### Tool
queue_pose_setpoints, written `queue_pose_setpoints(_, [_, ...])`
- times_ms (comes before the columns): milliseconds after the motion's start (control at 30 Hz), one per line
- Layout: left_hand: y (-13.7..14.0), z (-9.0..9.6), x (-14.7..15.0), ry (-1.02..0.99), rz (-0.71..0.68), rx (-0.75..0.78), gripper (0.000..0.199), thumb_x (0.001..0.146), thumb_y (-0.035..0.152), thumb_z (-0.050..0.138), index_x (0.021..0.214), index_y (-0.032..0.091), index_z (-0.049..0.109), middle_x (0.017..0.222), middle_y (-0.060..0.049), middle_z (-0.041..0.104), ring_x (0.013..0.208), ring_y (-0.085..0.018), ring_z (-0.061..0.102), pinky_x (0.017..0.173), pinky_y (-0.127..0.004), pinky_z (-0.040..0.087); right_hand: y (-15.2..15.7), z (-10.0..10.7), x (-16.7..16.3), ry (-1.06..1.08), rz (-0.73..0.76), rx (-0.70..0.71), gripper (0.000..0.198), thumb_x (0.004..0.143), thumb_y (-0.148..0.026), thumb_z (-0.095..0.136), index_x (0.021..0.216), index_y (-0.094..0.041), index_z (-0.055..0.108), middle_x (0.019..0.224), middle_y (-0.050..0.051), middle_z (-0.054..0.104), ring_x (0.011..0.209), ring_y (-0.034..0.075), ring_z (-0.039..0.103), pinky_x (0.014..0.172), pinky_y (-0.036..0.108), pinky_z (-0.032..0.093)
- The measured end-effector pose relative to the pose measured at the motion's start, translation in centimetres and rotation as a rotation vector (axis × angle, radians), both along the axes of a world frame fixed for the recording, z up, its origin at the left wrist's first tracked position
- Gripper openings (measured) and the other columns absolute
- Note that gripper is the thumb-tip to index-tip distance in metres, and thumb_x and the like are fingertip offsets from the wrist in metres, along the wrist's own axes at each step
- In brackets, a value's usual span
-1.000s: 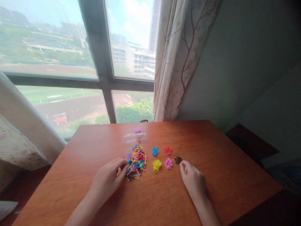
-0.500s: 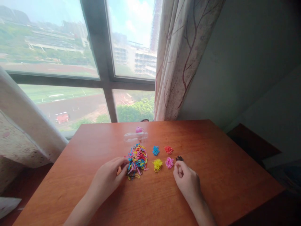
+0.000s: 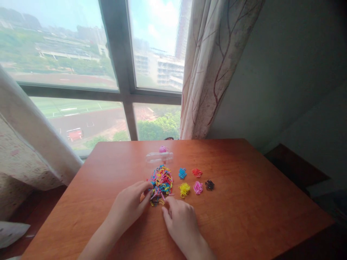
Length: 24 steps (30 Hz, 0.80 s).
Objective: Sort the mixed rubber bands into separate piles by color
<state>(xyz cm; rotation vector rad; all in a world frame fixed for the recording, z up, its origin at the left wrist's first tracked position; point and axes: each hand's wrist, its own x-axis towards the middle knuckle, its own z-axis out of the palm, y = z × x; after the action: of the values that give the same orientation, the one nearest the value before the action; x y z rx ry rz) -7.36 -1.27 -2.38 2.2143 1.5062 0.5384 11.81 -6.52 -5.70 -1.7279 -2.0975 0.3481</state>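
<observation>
A heap of mixed small coloured rubber bands (image 3: 162, 180) lies on the wooden table. At its left edge is my left hand (image 3: 132, 200), thumb and forefinger tips a little apart and touching the bands. My right hand (image 3: 181, 216) reaches to the heap's lower right edge, its thumb and forefinger apart; nothing shows between them. Right of the heap sit small single-colour piles: blue bands (image 3: 182, 173), red bands (image 3: 197, 172), yellow bands (image 3: 184, 190), pink bands (image 3: 198, 187) and black bands (image 3: 209, 185).
Behind the heap lie a clear plastic container (image 3: 159, 157) and a pink round item (image 3: 163, 149). The brown table (image 3: 244, 206) ends at a window with a curtain (image 3: 202, 72) on its right side.
My right hand has moved left from the black pile to the heap, uncovering the black bands. My left hand stays by the heap. The view has shifted slightly.
</observation>
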Motion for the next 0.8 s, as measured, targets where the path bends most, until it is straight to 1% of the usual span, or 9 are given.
queue_pose_setpoints(200, [-0.2,0.2,0.3,-0.001,-0.015,-0.018,0.023,0.093,0.033,0.046,0.086,0.024,0.065,0.080,-0.001,0.068,0.070,-0.016,0.061,0.065,-0.023,0.041,0.4,-0.3,-0.3,0.003,-0.010,0.011,0.011,0.087,-0.015,0.060,0.091,-0.025,0.063,0.075,-0.003,0.070,0.067,0.016,0.065,0.058,0.024,0.030])
queue_pose_setpoints(433, [-0.1,0.3,0.4,0.024,-0.041,-0.053,0.026,0.095,0.033,0.042,0.086,0.023,0.064,0.082,-0.002,0.067,0.073,-0.017,0.061,0.067,-0.024,0.041,0.4,-0.5,-0.2,0.062,-0.030,0.071,0.013,0.086,-0.012,0.058,0.086,-0.024,0.064,0.073,-0.003,0.069,0.065,0.015,0.065,0.058,0.024,0.030])
queue_pose_setpoints(533, [-0.2,0.4,0.4,0.026,-0.035,-0.058,0.026,0.095,0.034,0.042,0.086,0.023,0.065,0.083,-0.002,0.067,0.074,-0.018,0.061,0.067,-0.024,0.042,0.2,-0.6,0.7,0.106,-0.054,0.134,0.014,0.088,-0.014,0.055,0.087,-0.024,0.065,0.070,-0.003,0.068,0.063,0.014,0.063,0.059,0.024,0.030])
queue_pose_setpoints(633, [-0.3,0.5,0.5,0.036,-0.036,-0.056,0.027,0.095,0.034,0.042,0.088,0.024,0.066,0.083,-0.003,0.067,0.075,-0.018,0.062,0.068,-0.025,0.042,0.4,-0.7,2.1,0.117,-0.097,0.223,0.017,0.094,-0.020,0.049,0.088,-0.023,0.065,0.068,-0.002,0.067,0.060,0.014,0.062,0.059,0.024,0.031])
queue_pose_setpoints(800, [-0.2,0.5,0.5,0.050,-0.042,-0.054,0.027,0.095,0.033,0.041,0.090,0.024,0.066,0.086,-0.003,0.067,0.076,-0.018,0.062,0.068,-0.026,0.042,0.9,-1.2,4.8,0.045,-0.155,0.308,0.027,0.098,-0.025,0.041,0.085,-0.022,0.065,0.066,0.000,0.066,0.056,0.015,0.062,0.056,0.025,0.031])
